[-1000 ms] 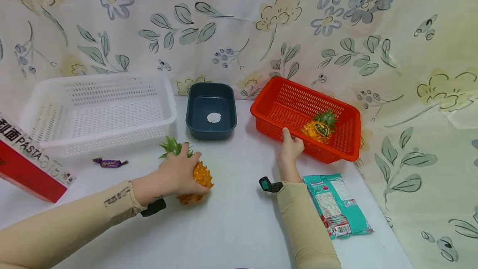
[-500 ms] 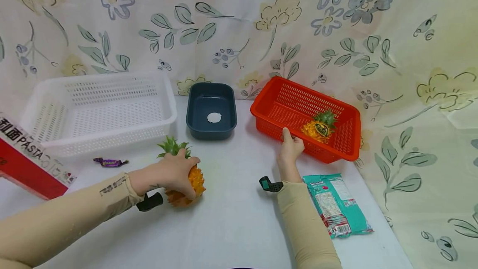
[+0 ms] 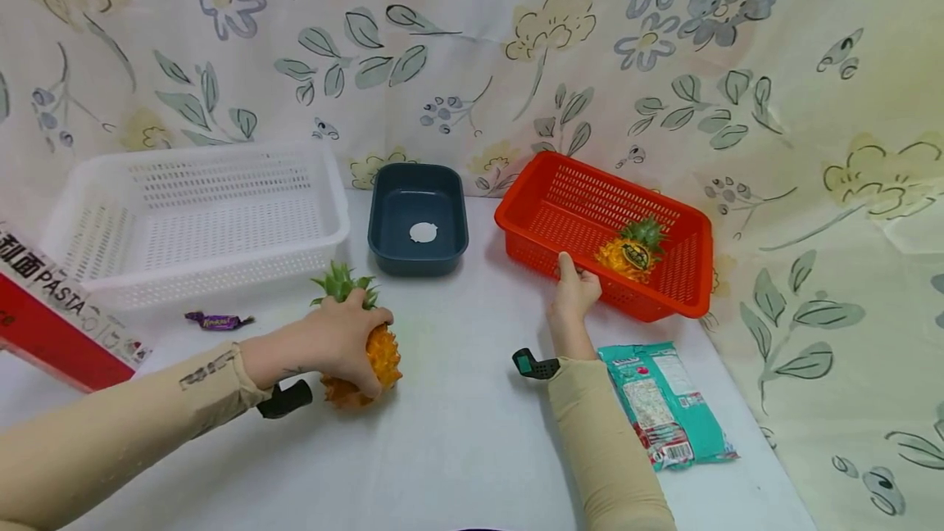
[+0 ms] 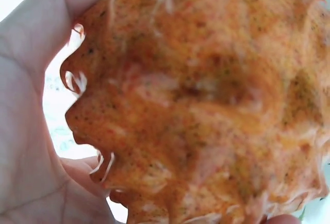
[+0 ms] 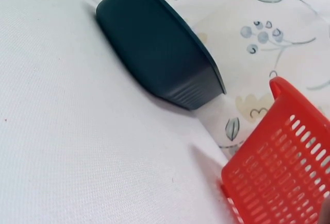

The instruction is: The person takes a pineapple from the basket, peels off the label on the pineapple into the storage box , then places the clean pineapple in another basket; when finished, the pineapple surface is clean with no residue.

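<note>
My left hand (image 3: 342, 342) grips an orange, spiky pineapple (image 3: 383, 355) with a green leafy crown, left of the table's middle. In the left wrist view the pineapple (image 4: 196, 95) fills most of the picture, with the curled hand (image 4: 26, 90) along its left side. My right hand (image 3: 573, 295) holds the near rim of a red perforated basket (image 3: 534, 248), thumb on top; its other fingers are mostly hidden. Inside that basket lies a second pineapple (image 3: 630, 256) with a dark label. The right wrist view shows the red basket's (image 5: 278, 167) slotted wall.
A white basket (image 3: 214, 269) and a dark blue tub (image 3: 417, 265) stand along the back by the floral cloth. A purple-wrapped candy (image 3: 219, 321) lies before the white basket. At left is a red pasta box (image 3: 59, 326); at right lies a teal packet (image 3: 671, 408).
My left hand and the pineapple have shifted left and slightly toward me, and the crown now points more upright in the view. The right hand and red basket have stayed put.
</note>
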`<action>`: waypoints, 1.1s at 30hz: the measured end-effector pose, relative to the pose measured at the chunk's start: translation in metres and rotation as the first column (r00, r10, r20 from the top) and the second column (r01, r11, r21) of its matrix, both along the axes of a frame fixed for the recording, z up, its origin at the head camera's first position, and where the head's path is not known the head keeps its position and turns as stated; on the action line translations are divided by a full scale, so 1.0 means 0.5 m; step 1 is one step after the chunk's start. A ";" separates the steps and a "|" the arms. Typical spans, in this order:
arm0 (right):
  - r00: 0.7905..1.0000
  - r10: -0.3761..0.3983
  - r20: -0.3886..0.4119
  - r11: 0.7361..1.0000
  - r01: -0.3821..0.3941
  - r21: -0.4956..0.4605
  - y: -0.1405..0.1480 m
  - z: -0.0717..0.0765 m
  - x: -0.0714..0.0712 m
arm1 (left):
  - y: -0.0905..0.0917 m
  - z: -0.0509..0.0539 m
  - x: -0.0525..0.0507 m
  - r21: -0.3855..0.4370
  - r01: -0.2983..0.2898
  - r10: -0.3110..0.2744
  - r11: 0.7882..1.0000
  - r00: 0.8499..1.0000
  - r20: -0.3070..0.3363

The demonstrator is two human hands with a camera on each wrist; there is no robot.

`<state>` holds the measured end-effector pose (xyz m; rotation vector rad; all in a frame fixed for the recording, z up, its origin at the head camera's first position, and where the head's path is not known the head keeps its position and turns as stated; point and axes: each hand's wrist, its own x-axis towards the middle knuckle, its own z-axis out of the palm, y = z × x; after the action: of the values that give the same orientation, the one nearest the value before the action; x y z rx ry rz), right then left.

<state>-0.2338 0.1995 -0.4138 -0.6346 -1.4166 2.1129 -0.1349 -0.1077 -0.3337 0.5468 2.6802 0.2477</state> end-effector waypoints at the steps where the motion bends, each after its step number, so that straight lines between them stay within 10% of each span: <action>1: 1.000 -0.001 0.000 1.000 0.001 0.001 0.000 0.000 0.000 | -0.002 0.003 0.001 0.006 0.008 -0.008 1.000 1.000 -0.007; 19: 1.000 0.004 0.007 1.000 -0.004 -0.020 -0.002 0.002 0.003 | -0.018 0.119 -0.001 0.174 0.075 -0.073 0.982 0.997 -0.022; 33: 1.000 -0.003 -0.010 1.000 0.003 -0.003 0.001 -0.003 -0.001 | -0.069 0.261 -0.128 0.135 0.064 -0.048 0.989 0.992 -0.119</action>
<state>-0.2343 0.2001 -0.4152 -0.6258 -1.4065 2.1134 -0.1990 -0.1424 -0.2031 0.6980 2.7678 0.4002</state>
